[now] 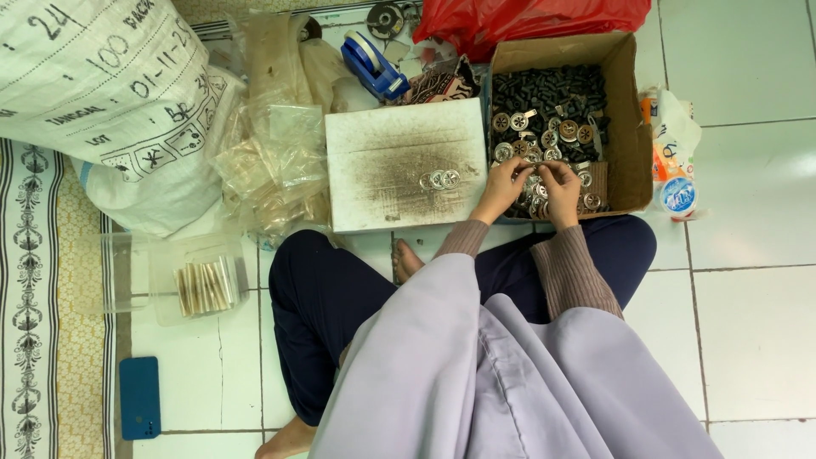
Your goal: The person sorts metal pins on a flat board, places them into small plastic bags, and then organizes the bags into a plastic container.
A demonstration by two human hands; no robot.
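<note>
place: home floor workshop | signs: tiled floor (pixel 748 297), cardboard box of metal parts (pixel 629 110), woven sack (pixel 102 85)

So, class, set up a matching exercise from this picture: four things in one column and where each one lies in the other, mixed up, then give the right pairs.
Things
1. blue tape dispenser
2. blue phone
3. three round metal discs
4. clear plastic tub

Places
A. on the white board, in a short row
B. on the floor tiles at the lower left
C. at the top, behind the white board
D. left of the seated person's knee, holding pale sticks

Pairs: 1-C, 2-B, 3-A, 4-D
</note>
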